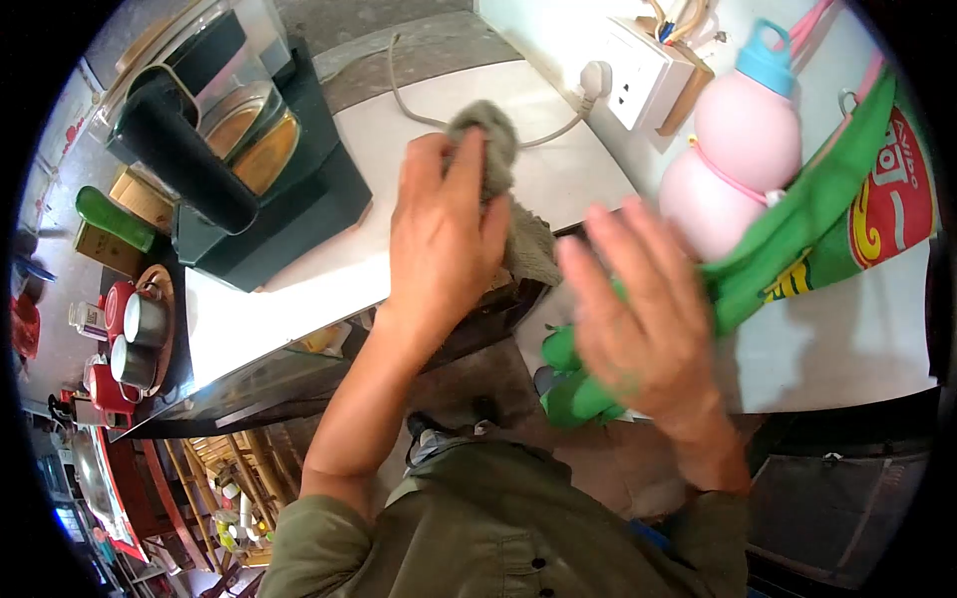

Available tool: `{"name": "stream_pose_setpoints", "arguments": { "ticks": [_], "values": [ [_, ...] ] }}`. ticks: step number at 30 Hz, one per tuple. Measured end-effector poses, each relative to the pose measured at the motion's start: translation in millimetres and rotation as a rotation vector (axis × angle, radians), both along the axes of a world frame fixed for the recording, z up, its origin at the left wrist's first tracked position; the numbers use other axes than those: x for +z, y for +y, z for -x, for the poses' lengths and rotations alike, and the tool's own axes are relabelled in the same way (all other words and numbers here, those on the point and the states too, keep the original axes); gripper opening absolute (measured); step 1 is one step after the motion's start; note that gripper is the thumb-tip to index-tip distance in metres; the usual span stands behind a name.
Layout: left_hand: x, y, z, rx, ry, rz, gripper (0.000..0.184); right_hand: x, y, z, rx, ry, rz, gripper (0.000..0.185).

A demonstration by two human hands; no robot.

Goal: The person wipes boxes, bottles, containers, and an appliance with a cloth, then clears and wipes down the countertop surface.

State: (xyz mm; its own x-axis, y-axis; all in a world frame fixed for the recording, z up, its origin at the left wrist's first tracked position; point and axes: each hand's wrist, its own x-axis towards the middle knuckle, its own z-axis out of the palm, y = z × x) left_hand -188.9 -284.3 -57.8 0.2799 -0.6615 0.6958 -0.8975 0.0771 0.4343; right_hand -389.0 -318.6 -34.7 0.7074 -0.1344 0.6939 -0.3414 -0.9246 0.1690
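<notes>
My left hand (439, 224) is closed around a grey-green cloth (530, 244), held over the white countertop (449, 95). Part of the cloth bunches up past the fingers and part hangs below them. My right hand (643, 319) is smeared by motion, its fingers stretched out and apart. It passes in front of a green fabric item with red and yellow print (768, 269), which hangs by the wall and drapes over the counter edge. Whether the right hand touches that fabric I cannot tell.
A black appliance with a clear jug (274, 224) stands at left. A pink gourd-shaped bottle with a blue cap (748, 130) is against the wall, near a socket with a plugged-in cord (596, 80). Metal and red mugs (140, 339) stand at far left.
</notes>
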Motion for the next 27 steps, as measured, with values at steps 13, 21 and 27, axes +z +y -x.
{"name": "stream_pose_setpoints", "arguments": {
  "ticks": [13,21,27],
  "values": [
    [-59,183,-25,-0.017,0.148,-0.142,0.035,-35,-45,-171,-0.074,0.229,-0.399,0.023],
    [-114,246,-36,0.092,0.433,-0.198,0.02,25,-125,-289,0.001,0.045,-0.529,0.034],
    [-75,289,-91,0.369,0.385,0.033,0.023,-25,-152,-335,-0.178,0.58,-0.348,0.033]
  ]
}}
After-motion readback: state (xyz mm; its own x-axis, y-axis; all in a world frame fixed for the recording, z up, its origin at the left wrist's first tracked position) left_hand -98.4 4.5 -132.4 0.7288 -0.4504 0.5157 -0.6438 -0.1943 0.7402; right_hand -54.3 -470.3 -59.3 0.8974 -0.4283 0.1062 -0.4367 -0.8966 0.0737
